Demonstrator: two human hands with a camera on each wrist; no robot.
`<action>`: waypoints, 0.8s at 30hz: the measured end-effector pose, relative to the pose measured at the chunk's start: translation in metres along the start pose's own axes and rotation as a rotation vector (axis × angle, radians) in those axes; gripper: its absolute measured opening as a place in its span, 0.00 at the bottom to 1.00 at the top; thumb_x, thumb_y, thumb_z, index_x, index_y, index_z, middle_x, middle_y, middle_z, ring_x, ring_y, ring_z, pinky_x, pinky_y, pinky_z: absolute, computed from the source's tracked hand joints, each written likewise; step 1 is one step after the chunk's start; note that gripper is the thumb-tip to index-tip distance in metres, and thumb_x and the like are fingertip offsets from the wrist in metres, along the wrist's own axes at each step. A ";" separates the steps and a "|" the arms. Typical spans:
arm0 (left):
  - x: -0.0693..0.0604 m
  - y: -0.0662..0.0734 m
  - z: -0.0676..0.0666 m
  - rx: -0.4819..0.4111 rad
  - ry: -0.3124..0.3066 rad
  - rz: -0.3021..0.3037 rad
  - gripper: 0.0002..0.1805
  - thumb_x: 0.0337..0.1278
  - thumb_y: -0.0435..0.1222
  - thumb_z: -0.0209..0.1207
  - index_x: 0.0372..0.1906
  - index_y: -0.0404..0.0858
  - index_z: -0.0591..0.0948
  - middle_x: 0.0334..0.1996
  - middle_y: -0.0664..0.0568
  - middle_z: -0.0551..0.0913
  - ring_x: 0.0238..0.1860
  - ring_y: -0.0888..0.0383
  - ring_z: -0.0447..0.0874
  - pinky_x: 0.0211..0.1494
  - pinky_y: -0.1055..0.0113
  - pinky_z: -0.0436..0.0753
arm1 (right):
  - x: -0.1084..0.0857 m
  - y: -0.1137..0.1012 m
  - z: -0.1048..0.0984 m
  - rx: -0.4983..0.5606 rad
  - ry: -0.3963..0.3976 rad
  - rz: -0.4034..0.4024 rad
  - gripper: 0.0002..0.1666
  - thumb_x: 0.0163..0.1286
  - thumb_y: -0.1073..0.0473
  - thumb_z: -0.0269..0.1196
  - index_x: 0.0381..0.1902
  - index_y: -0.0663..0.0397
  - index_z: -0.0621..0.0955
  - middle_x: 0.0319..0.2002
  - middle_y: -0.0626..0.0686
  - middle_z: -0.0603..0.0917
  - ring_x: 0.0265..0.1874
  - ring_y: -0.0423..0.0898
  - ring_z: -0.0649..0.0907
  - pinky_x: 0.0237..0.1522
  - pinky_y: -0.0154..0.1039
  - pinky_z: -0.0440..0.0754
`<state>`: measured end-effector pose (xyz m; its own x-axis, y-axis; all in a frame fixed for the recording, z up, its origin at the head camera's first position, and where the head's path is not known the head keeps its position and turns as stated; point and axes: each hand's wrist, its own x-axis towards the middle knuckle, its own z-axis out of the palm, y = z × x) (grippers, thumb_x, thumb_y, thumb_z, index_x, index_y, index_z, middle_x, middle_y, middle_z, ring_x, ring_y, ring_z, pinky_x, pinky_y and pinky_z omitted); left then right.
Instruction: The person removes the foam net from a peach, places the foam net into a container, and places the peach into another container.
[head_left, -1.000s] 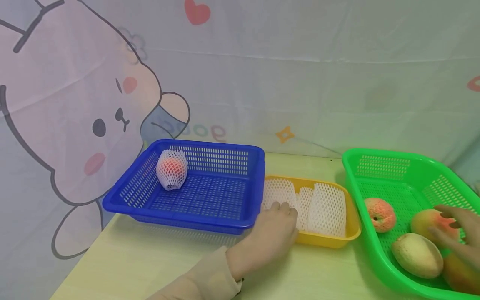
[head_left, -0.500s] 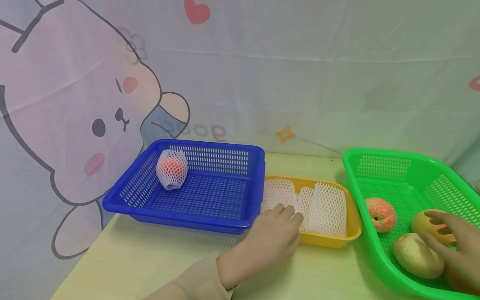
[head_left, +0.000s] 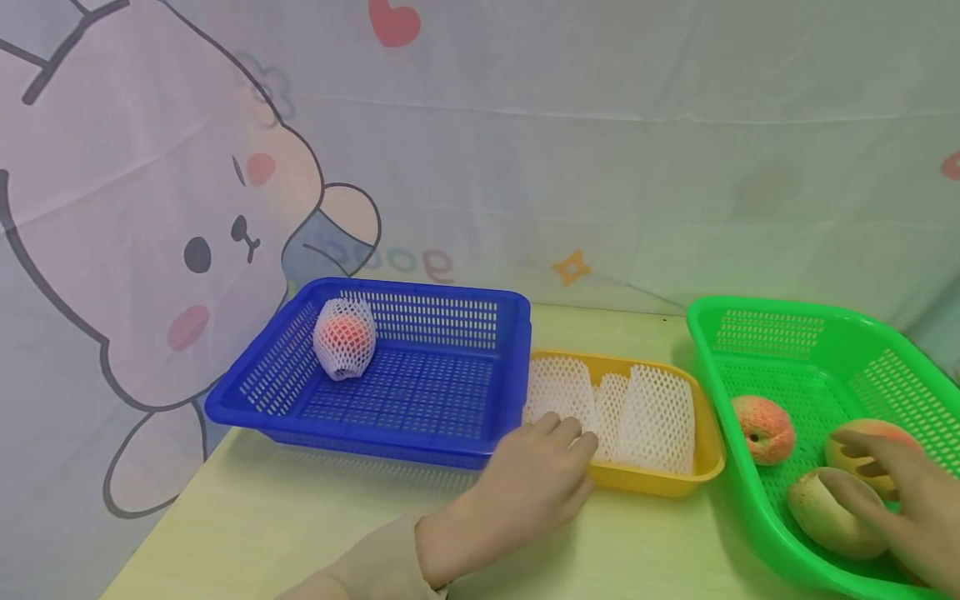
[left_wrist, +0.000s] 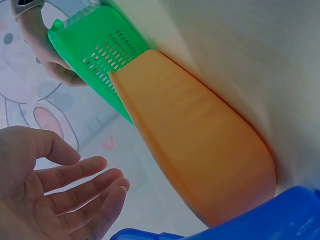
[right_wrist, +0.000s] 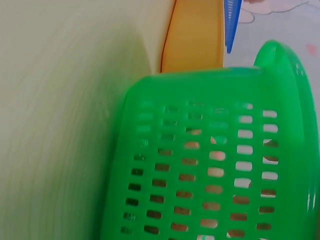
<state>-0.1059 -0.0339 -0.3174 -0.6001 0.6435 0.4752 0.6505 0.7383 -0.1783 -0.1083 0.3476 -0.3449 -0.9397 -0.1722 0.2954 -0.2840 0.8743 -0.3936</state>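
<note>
My left hand (head_left: 536, 475) hovers at the near edge of the yellow tray (head_left: 645, 479), its fingers loosely bent and holding nothing, as the left wrist view of the hand (left_wrist: 70, 185) shows. White foam net sleeves (head_left: 656, 421) lie in that tray. Over the green basket (head_left: 731, 492), my right hand (head_left: 915, 500) reaches above the fruit with fingers apart. Below it are a pale yellow mango-like fruit (head_left: 832, 521) and a yellow-red fruit (head_left: 881, 433), both partly covered by the hand. Whether it touches them I cannot tell. A pinkish-red peach (head_left: 765, 429) lies to their left.
On the left stands a blue basket (head_left: 442, 450) containing a reddish fruit in a white foam net (head_left: 345, 337). All the containers stand on a pale wooden table (head_left: 645, 550). Behind hangs a printed cloth (head_left: 600, 125). The green basket's perforated wall (right_wrist: 200, 165) fills much of the right wrist view.
My right hand has moved left and nearer over the green basket, above the pale fruit. My left hand has shifted slightly left and towards me. The baskets have stayed put.
</note>
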 end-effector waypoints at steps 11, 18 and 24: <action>-0.007 -0.003 -0.008 -0.045 0.001 -0.001 0.08 0.55 0.40 0.58 0.40 0.46 0.83 0.30 0.60 0.81 0.29 0.64 0.73 0.30 0.77 0.70 | -0.006 -0.014 0.004 0.004 -0.052 0.025 0.27 0.67 0.53 0.62 0.58 0.65 0.74 0.49 0.70 0.79 0.36 0.13 0.65 0.25 0.28 0.72; -0.012 -0.005 -0.012 -0.073 -0.039 -0.008 0.12 0.55 0.40 0.58 0.44 0.46 0.82 0.33 0.60 0.81 0.32 0.64 0.75 0.31 0.77 0.72 | -0.010 -0.028 0.011 -0.057 -0.034 -0.029 0.27 0.64 0.52 0.66 0.55 0.62 0.76 0.44 0.63 0.84 0.37 0.44 0.82 0.30 0.44 0.79; -0.020 -0.014 -0.016 -0.098 0.014 -0.030 0.12 0.53 0.39 0.60 0.44 0.45 0.83 0.35 0.60 0.82 0.36 0.64 0.78 0.38 0.74 0.78 | -0.013 -0.038 0.013 -0.094 -0.119 0.055 0.32 0.66 0.45 0.62 0.57 0.66 0.75 0.43 0.61 0.84 0.41 0.62 0.81 0.36 0.61 0.77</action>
<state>-0.0957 -0.0597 -0.3110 -0.6138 0.6184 0.4908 0.6754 0.7332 -0.0792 -0.0883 0.3106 -0.3452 -0.9710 -0.1703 0.1680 -0.2173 0.9215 -0.3220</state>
